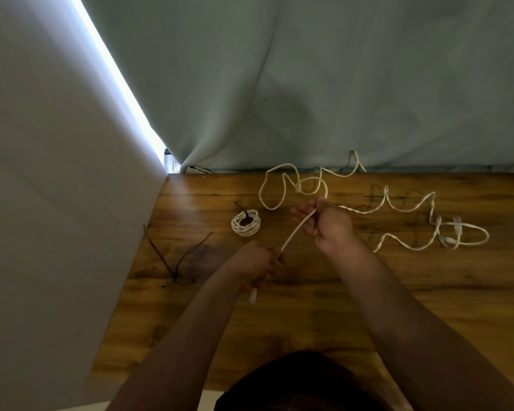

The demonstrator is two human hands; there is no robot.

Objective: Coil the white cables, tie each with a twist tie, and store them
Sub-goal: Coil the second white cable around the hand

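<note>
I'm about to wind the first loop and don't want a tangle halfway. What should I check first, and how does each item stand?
1. Left hand grips the held cable near its plug end: ok.
2. Right hand holds it further along, span between the hands straight: ok.
3. Trailing loops free of knots: cannot tell; strands cross beyond the right hand.
4. Second loose cable separate from it: cannot tell; one end lies close by the right hand.
5. Twist ties within reach: ok, on the table left of the left hand.
6. Finished coil out of the way: ok, tied, lying apart.
</note>
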